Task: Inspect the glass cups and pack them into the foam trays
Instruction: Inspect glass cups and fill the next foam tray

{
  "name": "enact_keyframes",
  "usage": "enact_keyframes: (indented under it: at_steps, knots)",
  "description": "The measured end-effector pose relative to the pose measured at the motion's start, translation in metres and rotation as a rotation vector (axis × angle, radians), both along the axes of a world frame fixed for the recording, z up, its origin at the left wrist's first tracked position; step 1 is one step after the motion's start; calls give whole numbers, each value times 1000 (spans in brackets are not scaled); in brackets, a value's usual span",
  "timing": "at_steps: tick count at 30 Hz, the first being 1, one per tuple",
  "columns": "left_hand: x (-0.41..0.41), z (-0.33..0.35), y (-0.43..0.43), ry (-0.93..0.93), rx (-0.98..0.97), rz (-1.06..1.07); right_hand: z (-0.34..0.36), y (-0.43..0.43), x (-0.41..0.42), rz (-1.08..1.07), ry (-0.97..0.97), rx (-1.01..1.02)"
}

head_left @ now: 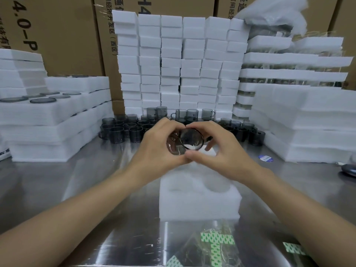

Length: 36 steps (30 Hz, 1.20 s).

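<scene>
Hands meet over a steel table (57,182), cradling a smoky glass cup (185,141) tipped on its side, its mouth turned toward the camera. The left hand (156,149) wraps the cup's body from the left; the right hand (217,149) closes round the rim, thumb below, fingers above. Under the hands, near the cup, lies a white foam tray (198,201). Beyond the cup stand more dark cups (123,130), backed by stacked foam blocks (173,64).
</scene>
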<state>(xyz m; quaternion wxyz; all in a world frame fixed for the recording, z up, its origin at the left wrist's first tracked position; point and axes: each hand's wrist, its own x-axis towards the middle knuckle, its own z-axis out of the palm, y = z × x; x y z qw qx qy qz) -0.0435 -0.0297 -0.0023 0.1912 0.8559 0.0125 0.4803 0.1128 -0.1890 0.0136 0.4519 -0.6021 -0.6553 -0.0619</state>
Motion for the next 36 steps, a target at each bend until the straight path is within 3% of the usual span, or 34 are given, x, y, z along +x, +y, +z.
enact_keyframes:
  at_steps: [5,13,29,36]
  knots:
    - [1,-5,1,-22,-60,-87,-6,6,3,-82,-122,146]
    - [-3,-3,7,-1,21,-9,-8,9,7,-161,-271,325]
    - [-2,-8,14,-64,139,32,-9,10,3,-86,-237,327]
    - [-1,-3,12,-2,-42,21,-8,7,5,-9,-175,196]
